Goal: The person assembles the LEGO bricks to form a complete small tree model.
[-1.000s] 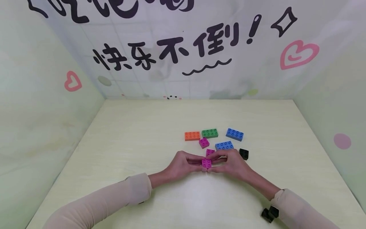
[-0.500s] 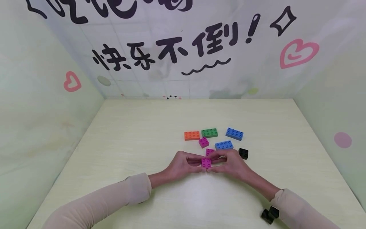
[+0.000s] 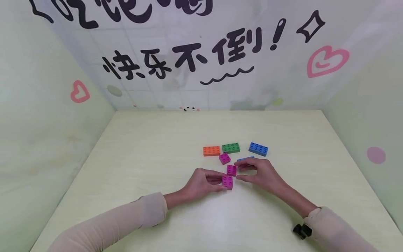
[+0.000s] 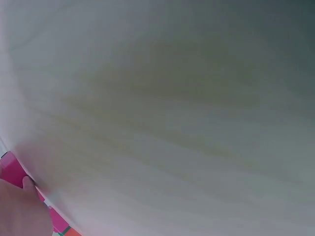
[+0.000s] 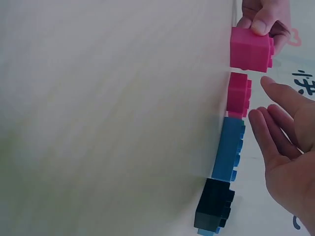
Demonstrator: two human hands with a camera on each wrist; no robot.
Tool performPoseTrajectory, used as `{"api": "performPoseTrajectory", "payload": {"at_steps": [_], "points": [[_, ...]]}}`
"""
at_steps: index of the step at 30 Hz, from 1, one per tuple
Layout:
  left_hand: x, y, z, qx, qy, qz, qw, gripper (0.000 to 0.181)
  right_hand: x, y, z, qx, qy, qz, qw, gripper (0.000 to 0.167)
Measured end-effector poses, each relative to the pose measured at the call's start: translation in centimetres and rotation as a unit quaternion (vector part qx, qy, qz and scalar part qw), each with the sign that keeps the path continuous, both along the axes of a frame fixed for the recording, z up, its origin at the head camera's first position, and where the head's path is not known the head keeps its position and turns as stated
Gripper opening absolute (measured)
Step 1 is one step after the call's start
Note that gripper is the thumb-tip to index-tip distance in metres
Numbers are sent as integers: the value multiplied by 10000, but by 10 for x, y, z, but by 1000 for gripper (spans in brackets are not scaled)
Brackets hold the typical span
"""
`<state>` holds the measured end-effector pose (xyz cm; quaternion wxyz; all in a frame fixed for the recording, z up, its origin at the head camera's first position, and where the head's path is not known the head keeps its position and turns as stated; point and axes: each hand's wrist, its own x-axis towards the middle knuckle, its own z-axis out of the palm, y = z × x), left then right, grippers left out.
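While I watch remotely, the left hand (image 3: 198,183) pinches the near pink brick (image 3: 227,182), just in front of the middle pink brick (image 3: 231,170). Right of the latter, the right hand (image 3: 264,175) has thumb and fingers apart.

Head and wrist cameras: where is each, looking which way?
Head: on the head, facing forward and down; left hand, right hand, both sleeves show.
Left wrist: worn there, facing mostly table; some left hand shows.
Right wrist: worn there, looking across the table; both hands show.
Head and right wrist share the pink brick the left hand holds.
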<state>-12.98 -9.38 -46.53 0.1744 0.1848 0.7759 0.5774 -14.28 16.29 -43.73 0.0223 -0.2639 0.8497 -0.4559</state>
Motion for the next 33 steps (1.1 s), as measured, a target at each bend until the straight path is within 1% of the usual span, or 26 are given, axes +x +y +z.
{"api": "performPoseTrajectory", "payload": {"at_steps": [3, 5, 10, 13, 19, 26, 29, 33], "points": [[0, 0, -1, 33, 2, 6, 10000, 42, -4, -3, -4, 30, 142, -118, 9998, 45], [0, 0, -2, 62, 21, -1, 10000, 41, -6, -4, -6, 43, 165, -157, 9997, 46], [0, 0, -3, 157, -5, 32, 9999, 40, -9, -8, -9, 73, 35, -40, 10000, 46], [1, 1, -4, 208, -10, 32, 9998, 39, -9, -9, -11, 134, 50, -15, 9999, 46], [1, 0, -4, 262, -10, 34, 9997, 38, -10, -10, -13, 312, 204, -29, 9993, 45], [1, 0, -4, 280, -27, 26, 9996, 39, -11, -14, -15, 640, 689, 118, 9955, 40], [1, 0, -4, 269, -37, 35, 9996, 39, -11, -15, -15, 690, 771, 170, 9945, 38], [1, 0, -5, 258, -42, 37, 9997, 38, -11, -14, -15, 667, 732, 187, 9949, 38]]}}
